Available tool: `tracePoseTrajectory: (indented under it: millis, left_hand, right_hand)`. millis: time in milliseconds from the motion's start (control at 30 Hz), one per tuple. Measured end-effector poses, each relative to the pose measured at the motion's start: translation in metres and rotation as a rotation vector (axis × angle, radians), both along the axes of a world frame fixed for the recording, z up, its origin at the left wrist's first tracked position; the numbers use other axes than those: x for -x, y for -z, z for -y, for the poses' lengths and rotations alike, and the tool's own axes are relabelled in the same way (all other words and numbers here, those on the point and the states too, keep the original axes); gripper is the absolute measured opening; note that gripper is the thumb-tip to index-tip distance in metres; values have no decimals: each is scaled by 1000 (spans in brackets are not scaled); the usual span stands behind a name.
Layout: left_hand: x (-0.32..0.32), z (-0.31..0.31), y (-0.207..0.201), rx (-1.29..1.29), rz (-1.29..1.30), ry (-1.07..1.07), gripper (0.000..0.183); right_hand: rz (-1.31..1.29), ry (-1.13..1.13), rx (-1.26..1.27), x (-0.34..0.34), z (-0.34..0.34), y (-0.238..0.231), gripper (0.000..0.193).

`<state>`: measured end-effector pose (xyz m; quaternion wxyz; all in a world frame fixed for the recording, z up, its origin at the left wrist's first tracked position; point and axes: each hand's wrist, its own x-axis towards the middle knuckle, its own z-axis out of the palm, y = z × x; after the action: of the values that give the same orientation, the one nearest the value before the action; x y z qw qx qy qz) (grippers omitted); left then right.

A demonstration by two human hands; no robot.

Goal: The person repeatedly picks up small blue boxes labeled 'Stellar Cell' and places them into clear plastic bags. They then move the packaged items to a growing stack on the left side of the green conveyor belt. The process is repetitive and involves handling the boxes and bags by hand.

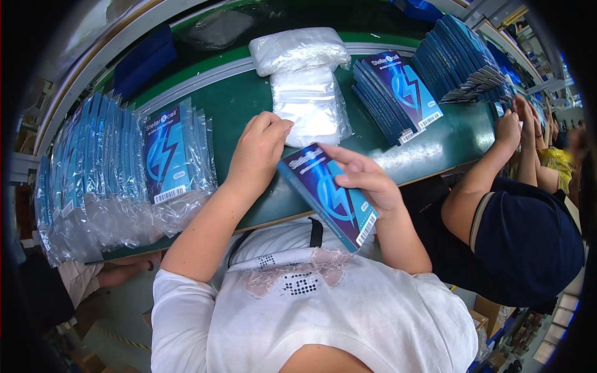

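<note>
**Blue box gripped along its edge, clear bags at twelve o'clock**

A flat blue box (317, 186) is held tilted above the table's near edge, its printed face turned up and its lower corner pointed to five o'clock. By its right long edge it is grasped in the right hand (368, 180), the thumb pressed on the face. Stiff card and a modest weight are suggested; the sheen hints at some slipperiness, and the corners could be dented. A hold is best taken across the narrow sides, with pressure kept off the broad face.

At eleven o'clock from the box, the left hand (262, 143) is curled, its fingertips brought together at the side of a stack of clear bags (305, 102); whether a bag is pinched cannot be told. Above the stack, a plastic bundle (298, 51) is laid.

At one o'clock a row of blue boxes (404, 87) is leaned, with a taller pile (457, 56) placed beyond it. Between nine and ten, bagged boxes (166, 155) are lined up on the green table (217, 102). At three o'clock a co-worker (522, 242) is seated.
</note>
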<state>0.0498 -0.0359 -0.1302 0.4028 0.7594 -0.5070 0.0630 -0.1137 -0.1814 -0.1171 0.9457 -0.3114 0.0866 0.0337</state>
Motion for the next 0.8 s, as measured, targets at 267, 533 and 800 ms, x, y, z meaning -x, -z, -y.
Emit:
tracePoseTrajectory:
  millis: [267, 533, 800]
  left_hand:
    - [-3, -1, -8, 68, -340, -34, 16]
    - [3, -3, -17, 47, -764, -130, 7]
    - [14, -10, -34, -27, -350, 77, 6]
  right_hand:
    - [-8, 39, 79, -33, 5, -3, 59]
    - [-122, 214, 287, -17, 13, -1, 48]
    - [-161, 592, 452, -27, -7, 8, 23]
